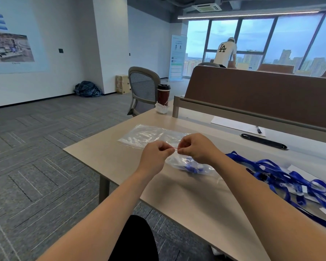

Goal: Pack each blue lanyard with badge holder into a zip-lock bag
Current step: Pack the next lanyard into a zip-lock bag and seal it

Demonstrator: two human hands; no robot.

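Grey carpet (pixel 45 147) covers the floor of a big office room, and tall windows (pixel 271 38) far past both hands show a city. A long tan table (pixel 186 194) sits under the hands. A brown wall panel (pixel 252 95) stands along the table's far side, beyond the right hand. A grey chair (pixel 143 87) stands well past the left hand, off the table. A person in a white shirt (pixel 225 52) leans by the windows, far away. A messy pile of blue lanyards (pixel 282 176) lies on the table to the right of the right hand, near that arm. Some empty bags (pixel 145 135) lie flat just past the left hand. The zip-lock bag (pixel 188 164) lies right under the right hand, with a blue lanyard bunched up inside it. The left hand (pixel 156 153) and the right hand (pixel 195 147) are close together, fingers curled, and each one pinches the bag's top edge. A white paper (pixel 233 124) and a black strap (pixel 263 141) lie past the right hand. A dark red cup (pixel 163 94) stands at the table's far corner, past both hands. A pen (pixel 259 129) rests on the paper. A thin red strip (pixel 175 147) on the bag's edge shows between the two hands.
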